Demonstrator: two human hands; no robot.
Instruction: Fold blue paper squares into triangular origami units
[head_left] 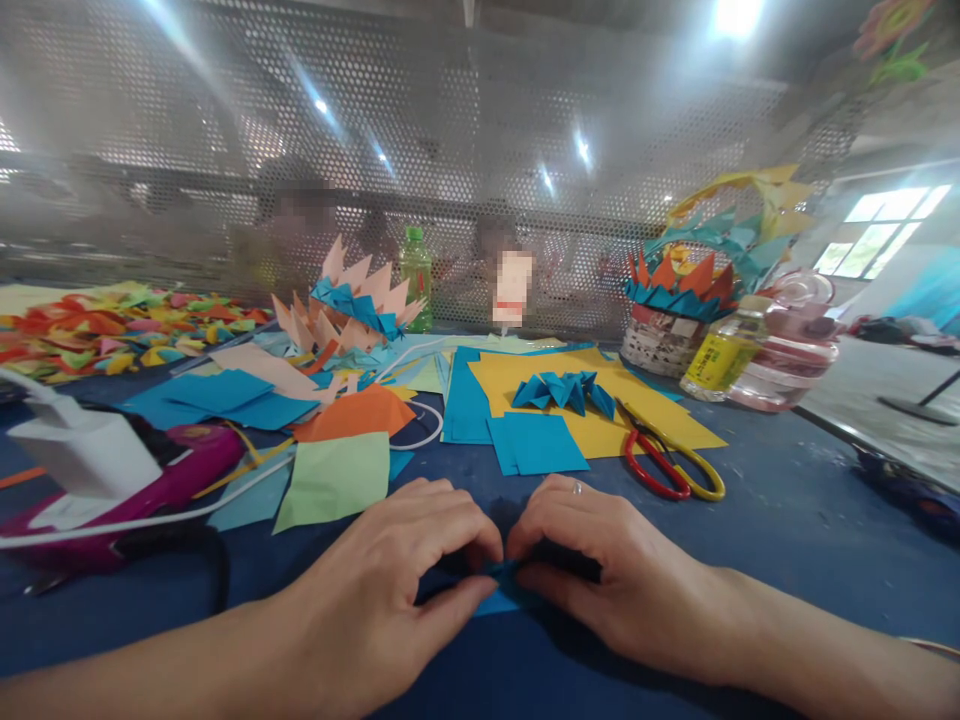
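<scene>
A small piece of blue paper (499, 598) lies at the near middle of the dark blue table, partly folded. My left hand (420, 560) pinches its left side between thumb and fingers. From the right, my right hand (592, 560) grips the same paper, its fingertips almost touching those of the left. Much of the paper is hidden under both hands. Just beyond them lie flat blue paper squares (540, 443) and a row of folded blue paper pieces (564, 392), on a yellow sheet (675, 428).
Scissors (671, 460) with red and yellow handles lie right. A green paper square (334, 478), a purple power strip (202, 450) with a white charger (86, 450) and cables are left. Behind stand a peach paper model (352, 290), bottles (724, 350) and a paper basket (667, 335).
</scene>
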